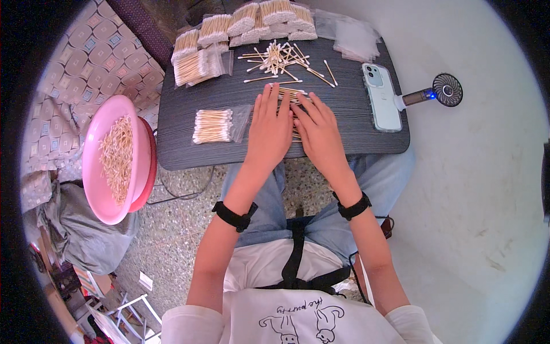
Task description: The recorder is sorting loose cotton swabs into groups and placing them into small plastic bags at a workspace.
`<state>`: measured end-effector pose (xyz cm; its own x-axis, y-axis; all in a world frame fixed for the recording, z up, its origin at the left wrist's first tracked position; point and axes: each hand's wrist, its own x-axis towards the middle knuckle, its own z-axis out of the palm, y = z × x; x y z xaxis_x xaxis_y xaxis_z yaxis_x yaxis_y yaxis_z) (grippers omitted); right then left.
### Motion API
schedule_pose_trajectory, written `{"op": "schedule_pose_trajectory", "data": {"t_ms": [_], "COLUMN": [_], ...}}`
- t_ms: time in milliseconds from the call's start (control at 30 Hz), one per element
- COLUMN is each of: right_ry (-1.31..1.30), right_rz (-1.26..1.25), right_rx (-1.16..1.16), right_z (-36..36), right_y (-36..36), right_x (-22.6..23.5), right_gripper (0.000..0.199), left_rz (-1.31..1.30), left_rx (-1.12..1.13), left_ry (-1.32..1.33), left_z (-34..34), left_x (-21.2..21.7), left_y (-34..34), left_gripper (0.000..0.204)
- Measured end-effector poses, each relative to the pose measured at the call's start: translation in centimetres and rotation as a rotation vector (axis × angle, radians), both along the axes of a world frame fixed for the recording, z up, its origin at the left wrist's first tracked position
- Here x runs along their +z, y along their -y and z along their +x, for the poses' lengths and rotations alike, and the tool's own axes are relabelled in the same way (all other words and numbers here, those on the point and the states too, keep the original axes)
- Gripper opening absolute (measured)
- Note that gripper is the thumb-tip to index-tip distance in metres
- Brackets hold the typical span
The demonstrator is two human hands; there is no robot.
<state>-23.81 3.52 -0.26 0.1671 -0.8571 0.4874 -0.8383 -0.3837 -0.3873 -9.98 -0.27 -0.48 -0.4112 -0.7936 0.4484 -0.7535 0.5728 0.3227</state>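
Looking down from the head view, we found both hands laid flat, palms down and fingers stretched out, side by side on the dark desk. The left hand and the right hand pressed on a row of cotton swabs, whose ends showed just beyond the fingertips; neither hand gripped anything. We noted a loose heap of swabs farther back on the desk, near the fingertips but apart from them. A filled clear bag of swabs lay just left of the left hand. More packed bags were stacked along the far edge, with empty clear bags at the far right corner. A phone lay to the right of the right hand, well apart, and a small handheld fan rested past the desk's right edge. A pink basin holding loose swabs stood to the left of the desk.
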Motion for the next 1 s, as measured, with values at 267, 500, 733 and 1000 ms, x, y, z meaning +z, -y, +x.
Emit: {"op": "schedule_pose_trajectory", "data": {"t_ms": [267, 500, 733, 1000], "right_ry": [-0.042, -0.100, 0.061, -0.079], "right_rz": [0.019, -0.023, 0.064, 0.045], "right_rx": [-0.024, -0.082, -0.039, -0.043], "right_z": [0.3, 0.3, -0.6, -0.6], "right_y": [0.2, 0.8, -1.2, -2.5], "right_x": [0.2, -0.1, 0.8, 0.4], "right_gripper": [0.034, 0.038, 0.036, 0.036], "left_rz": [0.027, 0.049, 0.051, 0.024], "left_rx": [-0.075, -0.053, -0.089, -0.029], "left_ry": [-0.234, -0.159, 0.034, 0.092], "left_z": [0.5, 0.8, 1.5, 1.0], "left_x": [1.4, 0.8, 0.4, -0.1], "left_y": [-1.9, -2.7, -3.0, -3.3], "left_gripper": [0.040, 0.035, 0.040, 0.045]}}
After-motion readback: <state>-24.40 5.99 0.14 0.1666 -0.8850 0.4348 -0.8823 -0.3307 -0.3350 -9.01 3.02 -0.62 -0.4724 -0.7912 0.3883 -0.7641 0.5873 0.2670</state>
